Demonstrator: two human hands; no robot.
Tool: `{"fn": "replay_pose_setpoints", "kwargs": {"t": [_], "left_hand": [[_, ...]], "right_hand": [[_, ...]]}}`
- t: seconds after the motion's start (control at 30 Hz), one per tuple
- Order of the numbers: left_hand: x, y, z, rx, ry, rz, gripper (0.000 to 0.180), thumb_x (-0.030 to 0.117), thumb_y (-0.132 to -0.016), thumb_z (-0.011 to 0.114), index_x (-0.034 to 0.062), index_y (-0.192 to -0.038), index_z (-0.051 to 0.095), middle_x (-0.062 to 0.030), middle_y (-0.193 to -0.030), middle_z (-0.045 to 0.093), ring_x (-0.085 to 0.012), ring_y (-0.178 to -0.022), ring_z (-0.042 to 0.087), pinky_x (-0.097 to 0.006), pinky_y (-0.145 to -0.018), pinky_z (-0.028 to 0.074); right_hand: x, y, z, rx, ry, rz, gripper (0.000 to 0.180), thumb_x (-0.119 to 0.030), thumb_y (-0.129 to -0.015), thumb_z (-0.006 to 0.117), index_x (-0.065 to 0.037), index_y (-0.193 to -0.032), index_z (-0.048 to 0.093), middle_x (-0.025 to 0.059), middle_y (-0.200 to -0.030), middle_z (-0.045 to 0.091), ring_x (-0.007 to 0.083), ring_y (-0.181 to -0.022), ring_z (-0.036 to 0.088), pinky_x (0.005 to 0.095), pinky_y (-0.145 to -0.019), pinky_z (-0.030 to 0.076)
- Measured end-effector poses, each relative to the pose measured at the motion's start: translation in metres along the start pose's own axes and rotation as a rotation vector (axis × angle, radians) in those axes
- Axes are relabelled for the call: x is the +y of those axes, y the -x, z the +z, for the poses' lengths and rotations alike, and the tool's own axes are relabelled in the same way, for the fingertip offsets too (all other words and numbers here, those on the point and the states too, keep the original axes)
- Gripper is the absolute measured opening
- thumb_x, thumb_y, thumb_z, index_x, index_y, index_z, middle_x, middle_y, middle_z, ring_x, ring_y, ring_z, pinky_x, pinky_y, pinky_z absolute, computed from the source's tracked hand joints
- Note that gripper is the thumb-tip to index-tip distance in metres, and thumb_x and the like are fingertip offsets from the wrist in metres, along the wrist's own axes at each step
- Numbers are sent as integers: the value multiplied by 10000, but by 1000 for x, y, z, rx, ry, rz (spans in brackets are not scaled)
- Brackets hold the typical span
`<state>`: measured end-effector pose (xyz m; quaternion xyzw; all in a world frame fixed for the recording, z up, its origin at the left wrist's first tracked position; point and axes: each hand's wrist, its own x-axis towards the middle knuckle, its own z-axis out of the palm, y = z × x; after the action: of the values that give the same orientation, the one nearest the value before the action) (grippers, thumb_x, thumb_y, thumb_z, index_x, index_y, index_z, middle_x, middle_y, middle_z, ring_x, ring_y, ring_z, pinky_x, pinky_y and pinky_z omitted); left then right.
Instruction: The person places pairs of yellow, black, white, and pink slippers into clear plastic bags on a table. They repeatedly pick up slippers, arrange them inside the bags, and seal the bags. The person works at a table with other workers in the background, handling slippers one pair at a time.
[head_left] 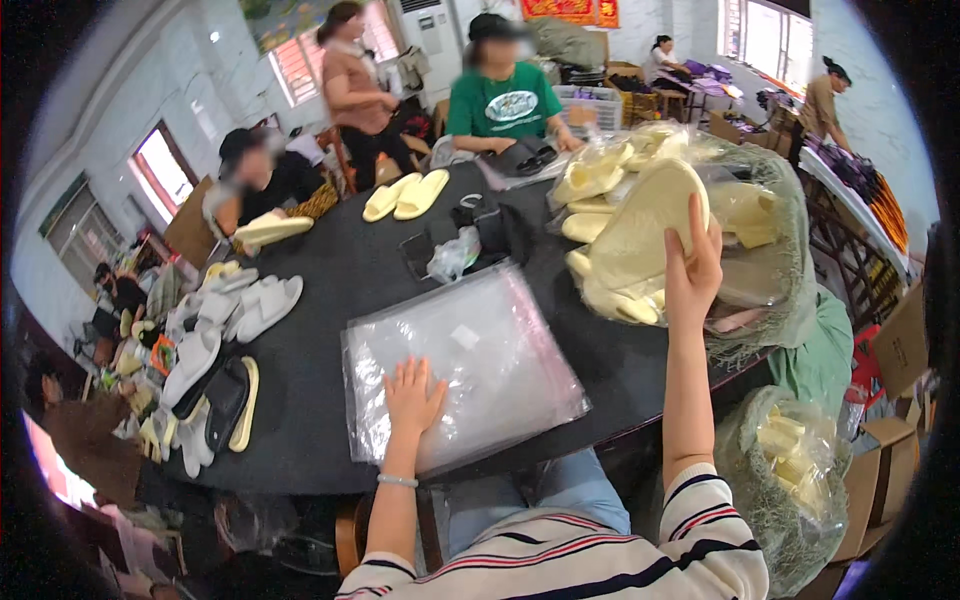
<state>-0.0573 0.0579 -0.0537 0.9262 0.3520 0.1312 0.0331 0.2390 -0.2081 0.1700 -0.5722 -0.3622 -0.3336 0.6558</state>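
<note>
My right hand (695, 255) grips a cream slipper (640, 230) by its edge, raised upright in front of the mesh sack (790, 225) on the right side of the table (320, 400). My left hand (415, 395) holds nothing; it lies spread, palm down, on a stack of clear bags (495, 345) before me.

I judge this piece to be at an early stage: the slipper is outside the stacked bags. Plenty seems left, with more cream slippers (590, 180) heaped at the sack and a bare cream pair (420, 195) across the table. Glare on the film makes it hard to tell which of the heap are wrapped singly.

The slipper looks smooth and matte, foam-like, with a long rounded outline. The bags are thin, glossy and flat, lightly creased, pinkish along one edge. The sack is greenish and frayed; the grey slippers (268, 308) at left look chunky.
</note>
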Motion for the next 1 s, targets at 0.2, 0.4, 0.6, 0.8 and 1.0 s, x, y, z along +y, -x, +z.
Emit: {"fn": "replay_pose_setpoints", "kwargs": {"t": [0.2,0.4,0.6,0.8,1.0], "left_hand": [[-22,-8,10,21,647,-202,564,455,-959,428,85,-1384,462,-167,-1389,482,-282,-1363,358,-439,-1136,221],[-92,-3,23,302,2250,-378,647,475,-1003,330,-8,-1432,304,-255,-1423,382,-322,-1343,347,-434,-1109,313],[-84,-4,17,287,2066,-438,613,428,-1011,334,1,-1445,265,-233,-1463,324,-326,-1366,316,-413,-1156,232],[-81,-8,28,252,1740,-435,500,229,-974,519,30,-1407,369,-164,-1310,498,-243,-1206,482,-338,-1025,387],[-71,-39,-3,20,1280,-593,373,226,-923,603,12,-1218,523,-53,-829,603,-113,-652,561,-264,-547,439]], "right_hand": [[-84,57,67,-458,340,-645,381,-124,-717,664,-248,-1074,714,43,-1134,601,233,-1027,552,401,-806,412],[-123,183,95,-1182,-22,-596,481,-195,-776,617,-247,-1254,594,92,-1414,433,241,-1249,455,453,-960,392],[-115,197,70,-1217,-191,-370,536,-225,-743,719,-216,-1260,578,141,-1340,482,275,-1216,480,443,-982,383],[-37,167,34,-599,249,-27,758,-206,-736,756,-79,-1395,404,206,-1300,507,394,-1199,469,489,-984,357],[22,187,-5,-840,-38,591,476,-171,-819,701,2,-1245,576,123,-1002,678,236,-987,614,372,-895,458]]}}
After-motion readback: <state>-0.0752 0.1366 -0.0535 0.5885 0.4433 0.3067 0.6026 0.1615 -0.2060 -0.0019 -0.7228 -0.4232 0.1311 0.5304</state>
